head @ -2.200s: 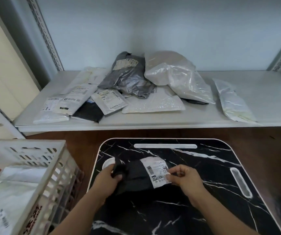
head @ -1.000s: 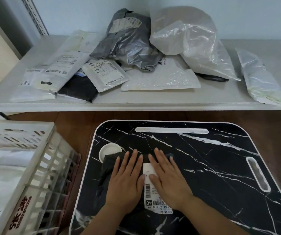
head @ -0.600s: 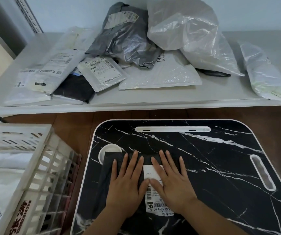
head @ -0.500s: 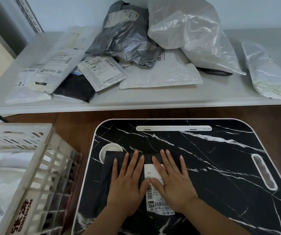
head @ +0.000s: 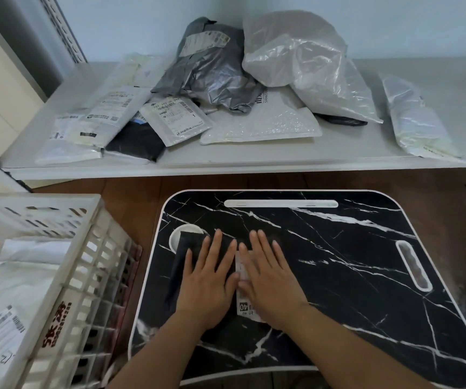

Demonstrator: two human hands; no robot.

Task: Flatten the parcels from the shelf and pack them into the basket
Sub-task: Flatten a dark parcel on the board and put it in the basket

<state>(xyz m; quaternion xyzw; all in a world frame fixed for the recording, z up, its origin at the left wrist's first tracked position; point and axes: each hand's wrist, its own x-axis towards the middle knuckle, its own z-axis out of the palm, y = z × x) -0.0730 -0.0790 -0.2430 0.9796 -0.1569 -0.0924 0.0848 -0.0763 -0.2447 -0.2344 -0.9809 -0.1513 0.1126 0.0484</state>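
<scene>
A black parcel [head: 180, 265] with a white shipping label [head: 244, 306] lies flat on the black marble-pattern lap desk [head: 338, 262]. My left hand [head: 208, 284] presses on its left half with straight fingers. My right hand [head: 269, 276] lies palm down beside it, covering most of the label. The white slatted basket [head: 66, 282] stands at the left and holds white parcels [head: 10, 299]. Several more parcels sit on the white shelf [head: 254, 161] behind: a crumpled grey one [head: 212, 71], a puffy clear-white one [head: 305, 63], a bubble mailer [head: 265, 124] and a black one [head: 136, 141].
A long white bag [head: 417, 119] lies alone at the shelf's right end. The desk has a round cup recess [head: 177, 238] partly under the black parcel, a slot at its far edge and a handle cutout [head: 413, 265] at right. Brown wooden floor [head: 437, 197] surrounds it.
Earlier both hands held the crumpled black parcel by its ends. Then they laid it down and pressed it flat, and since then the palms have slid slightly toward me over it.
</scene>
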